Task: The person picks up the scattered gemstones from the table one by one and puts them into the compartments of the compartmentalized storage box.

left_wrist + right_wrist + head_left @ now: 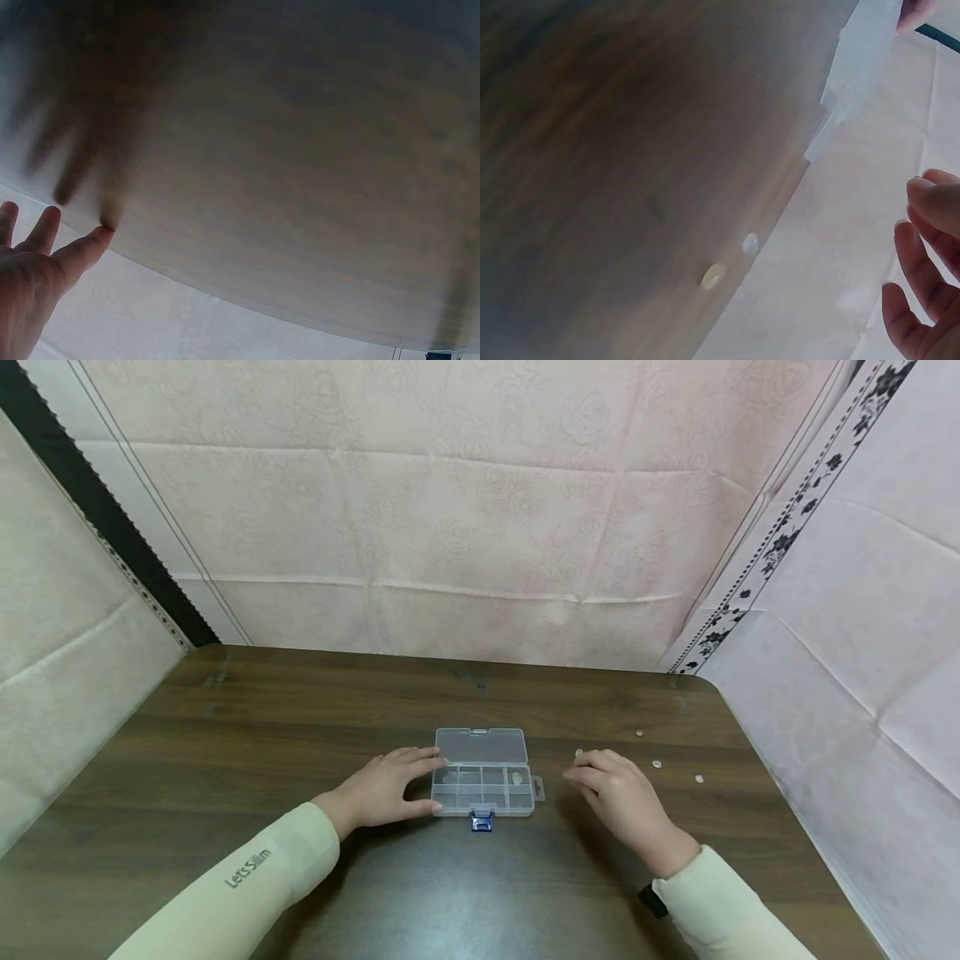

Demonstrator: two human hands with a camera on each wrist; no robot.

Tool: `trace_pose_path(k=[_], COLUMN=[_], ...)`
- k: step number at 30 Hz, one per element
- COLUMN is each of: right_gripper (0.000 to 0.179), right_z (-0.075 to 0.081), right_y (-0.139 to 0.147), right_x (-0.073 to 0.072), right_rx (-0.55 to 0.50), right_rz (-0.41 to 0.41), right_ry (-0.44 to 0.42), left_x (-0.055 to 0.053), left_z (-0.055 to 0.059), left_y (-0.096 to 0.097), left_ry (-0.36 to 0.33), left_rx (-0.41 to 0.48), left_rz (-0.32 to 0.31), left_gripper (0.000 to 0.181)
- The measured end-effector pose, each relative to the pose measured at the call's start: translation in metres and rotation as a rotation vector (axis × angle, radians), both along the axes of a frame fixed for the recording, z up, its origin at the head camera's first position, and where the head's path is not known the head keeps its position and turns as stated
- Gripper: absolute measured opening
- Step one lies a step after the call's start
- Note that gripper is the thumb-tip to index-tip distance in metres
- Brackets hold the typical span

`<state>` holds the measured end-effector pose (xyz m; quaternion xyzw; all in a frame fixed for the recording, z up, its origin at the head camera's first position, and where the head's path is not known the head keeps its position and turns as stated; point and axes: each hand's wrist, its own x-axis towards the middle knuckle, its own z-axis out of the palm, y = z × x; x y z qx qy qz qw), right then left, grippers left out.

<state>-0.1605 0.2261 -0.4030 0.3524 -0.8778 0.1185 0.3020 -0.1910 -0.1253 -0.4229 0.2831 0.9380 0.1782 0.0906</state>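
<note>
Discs (657, 764): 4 outside 1 box (470, 787); left grip (384, 787) outspread, right grip's (617, 792) hold unclear.

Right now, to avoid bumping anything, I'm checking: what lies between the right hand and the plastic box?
The head view shows only bare tabletop between the right hand and the side tab of the plastic box.

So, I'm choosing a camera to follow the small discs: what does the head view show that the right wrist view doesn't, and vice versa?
Only head: the blue latch and lettering on the left sleeve.
Only right wrist: the inner side of the right hand.
Both: the right hand, some of the left hand, the clear case, the tabletop and small discs, fewer in the wrist view.
</note>
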Motion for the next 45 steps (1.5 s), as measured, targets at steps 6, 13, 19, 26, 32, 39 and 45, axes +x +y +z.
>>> trace_pose_path(k=[6, 13, 19, 26, 32, 39, 45], right_gripper=[0.027, 0.025, 0.023, 0.021, 0.021, 0.017, 0.016], right_z=[0.004, 0.005, 0.006, 0.005, 0.005, 0.006, 0.004], right_y=[-0.012, -0.026, -0.037, -0.049, -0.058, -0.067, -0.074], right_x=[-0.005, -0.010, -0.014, -0.016, -0.018, -0.021, -0.025], right_rx=[-0.005, -0.006, -0.009, 0.009, 0.016, 0.040, 0.058], right_rz=[0.023, 0.032, 0.046, 0.041, 0.038, 0.062, 0.086], right_ry=[0.008, -0.026, -0.057, -0.115, -0.192, -0.236, -0.269], left_x=[0.000, 0.001, 0.001, 0.001, 0.001, 0.000, 0.000], left_z=[0.000, 0.001, 0.001, 0.000, 0.000, 0.000, -0.001], left_y=[0.000, 0.001, 0.000, 0.000, 0.000, 0.000, 0.000], left_ry=[-0.004, -0.012, -0.002, -0.005, -0.010, -0.012, -0.014], left_rx=[0.000, -0.003, -0.005, -0.008, -0.008, -0.015, -0.016], left_rz=[0.002, 0.001, 0.001, 0.003, 0.005, 0.010, 0.014], left_gripper=[0.070, 0.070, 0.071, 0.071, 0.072, 0.071, 0.071])
